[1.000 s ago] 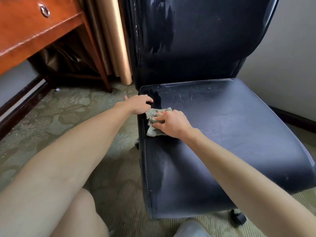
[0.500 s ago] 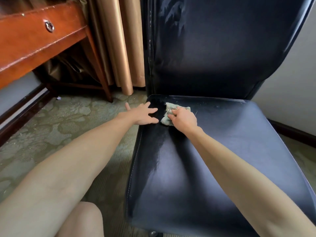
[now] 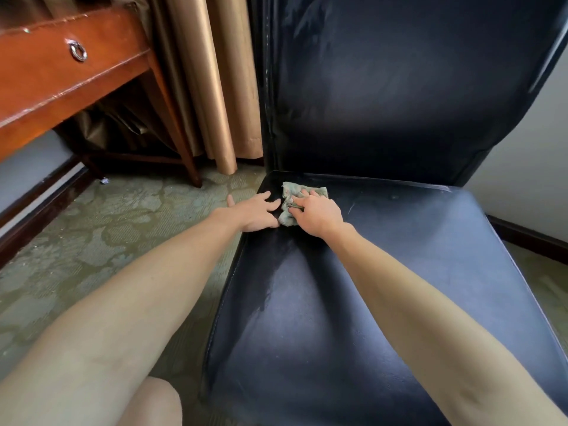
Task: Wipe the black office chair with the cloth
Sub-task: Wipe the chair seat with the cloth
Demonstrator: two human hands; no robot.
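Note:
The black office chair [image 3: 384,287] fills the right half of the view, with its shiny leather seat in front of me and its tall backrest behind. A crumpled pale green cloth [image 3: 291,192] lies at the seat's back left corner. My right hand [image 3: 318,212] presses down on the cloth with its fingers over it. My left hand [image 3: 256,212] rests flat on the seat's left edge, fingers spread, right beside the cloth. A damp streak shows on the seat's left side.
A reddish wooden desk [image 3: 61,78] with a ring drawer pull stands at the upper left, one leg reaching the floor. Golden curtains [image 3: 212,87] hang beside the chair back. Patterned green carpet [image 3: 92,241] covers the floor. A white wall with dark baseboard is on the right.
My right hand has slid the cloth from the seat's left edge back toward the rear left corner. My left hand has opened flat on the seat edge. The view has moved closer to the chair.

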